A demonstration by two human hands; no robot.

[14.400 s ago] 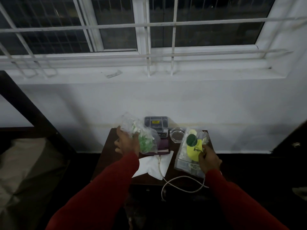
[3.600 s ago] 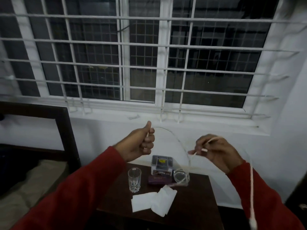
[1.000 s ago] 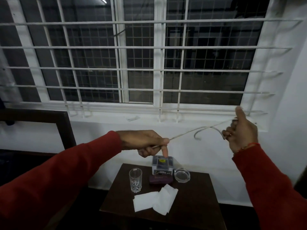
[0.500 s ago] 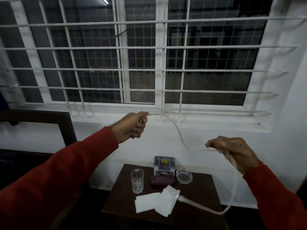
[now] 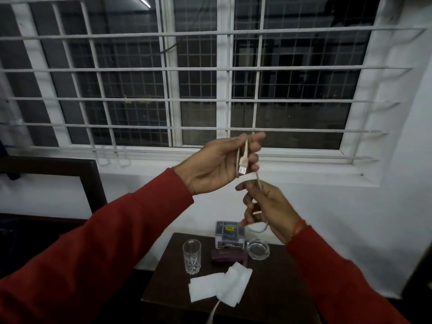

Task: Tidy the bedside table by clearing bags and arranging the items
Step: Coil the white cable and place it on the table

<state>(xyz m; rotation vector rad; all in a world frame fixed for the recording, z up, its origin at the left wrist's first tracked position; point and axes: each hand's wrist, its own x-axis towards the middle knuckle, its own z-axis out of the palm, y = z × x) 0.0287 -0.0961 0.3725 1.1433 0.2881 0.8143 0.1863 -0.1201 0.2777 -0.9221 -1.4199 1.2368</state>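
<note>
- A white USB cable is held in the air above the bedside table, in front of the barred window; its metal plug end hangs down inside the left hand.
- The left hand is palm up, its fingers curled loosely round the cable with the thumb stretched out on top.
- Just below it, the right hand pinches the cable between thumb and fingers; a loop of cable curves out beneath this hand.
- Another stretch of cable shows at the table's front edge, beside the white tissues.
- The right hand partly blocks the view of a small clear-lidded box at the back of the table; what is in it cannot be told.
- In front of the box lies a dark maroon case.
- Left of the case stands an upright drinking glass, with nothing visible in it.
- Right of the case sits a clear glass ashtray, apparently empty.
- Far left of the table, a dark bed frame stands against the white wall.
</note>
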